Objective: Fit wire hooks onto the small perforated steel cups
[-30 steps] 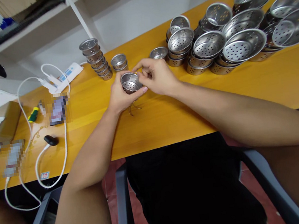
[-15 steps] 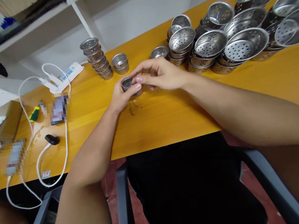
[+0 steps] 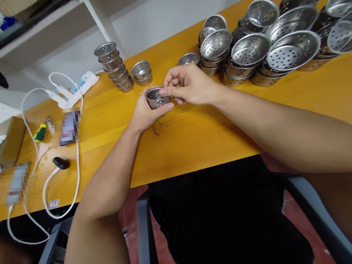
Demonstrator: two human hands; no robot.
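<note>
A small perforated metal cup [image 3: 158, 101] rests in my left hand [image 3: 147, 112], with the fingers wrapped round its side and the thumb along the front. My right hand [image 3: 188, 85] is at the cup's right rim, its thumb and forefinger pinched together. Whatever they may hold is too small to make out. Below the cup, thin curved wires [image 3: 159, 127] show over the tabletop. Behind my left hand stand a short stack of like cups [image 3: 142, 73] and a taller stack [image 3: 115, 68].
Many larger perforated metal cups [image 3: 251, 49] are stacked at the right. Leftward on the yellow table [image 3: 197, 146] lie a power strip [image 3: 82, 86], phones [image 3: 69, 127], white cables, a green-and-yellow tool [image 3: 40, 132] and a cardboard box [image 3: 15, 132]. Another person's leg [image 3: 7, 260] shows lower left.
My right hand has drawn slightly right and back from over the cup, uncovering more of its opening and side. My left hand still holds the cup, now a little further right.
</note>
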